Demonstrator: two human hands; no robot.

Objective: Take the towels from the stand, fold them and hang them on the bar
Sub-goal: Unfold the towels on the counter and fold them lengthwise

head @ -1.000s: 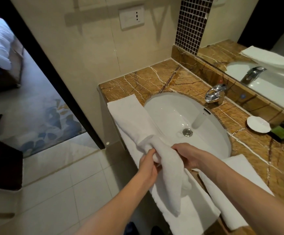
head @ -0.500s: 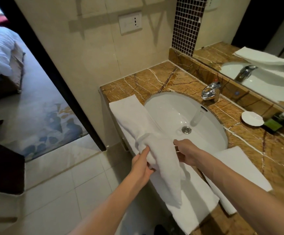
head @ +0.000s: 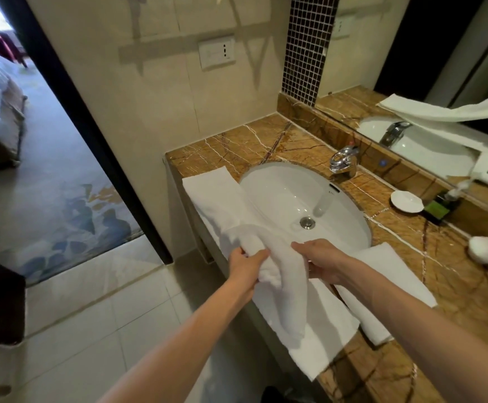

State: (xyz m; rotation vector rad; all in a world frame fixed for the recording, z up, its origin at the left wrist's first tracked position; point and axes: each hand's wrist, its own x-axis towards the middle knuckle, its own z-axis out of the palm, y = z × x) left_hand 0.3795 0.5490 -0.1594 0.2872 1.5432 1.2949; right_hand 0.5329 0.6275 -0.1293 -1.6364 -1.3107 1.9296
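White towel [head: 277, 266]: we grip it in both hands at the front edge of the sink, bunched in the middle, one end trailing up-left over the counter, the other hanging down past the edge.
Left hand [head: 247, 267]: our fingers are clenched around the bunched part from the left.
Right hand [head: 323, 261]: we pinch the same towel from the right, thumb on top.
Flat towel [head: 324, 338]: it lies spread under ours on the counter edge.
Folded towel [head: 388, 289]: it rests on the marble just right of our right wrist.
Sink [head: 289, 193]: white oval basin behind our hands, chrome faucet [head: 342, 162] at its far rim.
Counter [head: 237, 146]: brown veined marble.
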